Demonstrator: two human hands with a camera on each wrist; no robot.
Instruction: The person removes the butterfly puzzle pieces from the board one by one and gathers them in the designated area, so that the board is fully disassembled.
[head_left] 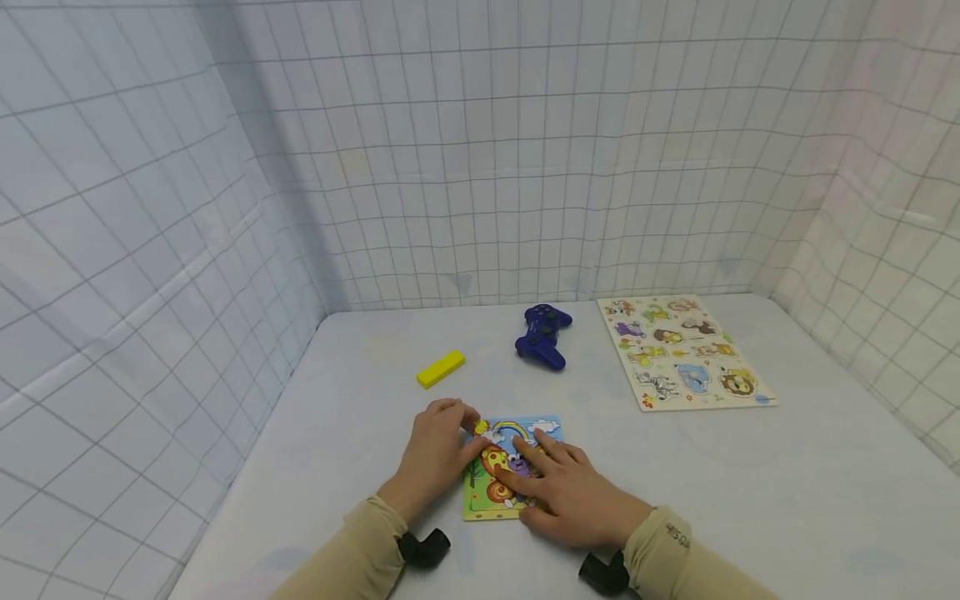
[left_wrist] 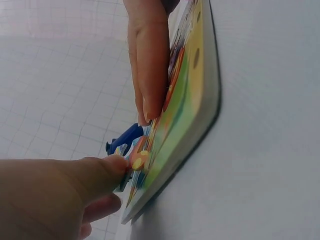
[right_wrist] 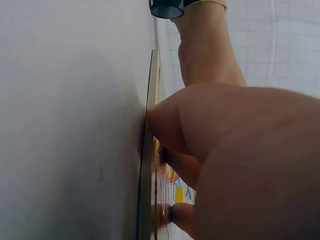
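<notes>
A small picture puzzle [head_left: 480,505] with a rainbow and cartoon animals lies flat on the white table. My left hand [head_left: 435,454] is at its upper left corner. Thumb and fingers pinch a colourful puzzle piece [left_wrist: 138,156] there, partly hidden by the thumb in the left wrist view. My right hand [head_left: 573,492] rests on the puzzle's right side with fingers spread across the picture, covering part of it. In the right wrist view its thumb [right_wrist: 167,122] lies at the board's edge.
Beyond the puzzle lie a yellow block [head_left: 441,369] and a dark blue game controller [head_left: 543,337]. A larger animal puzzle board [head_left: 705,398] is at the back right. White gridded cloth walls [head_left: 480,183] enclose the table's back and sides.
</notes>
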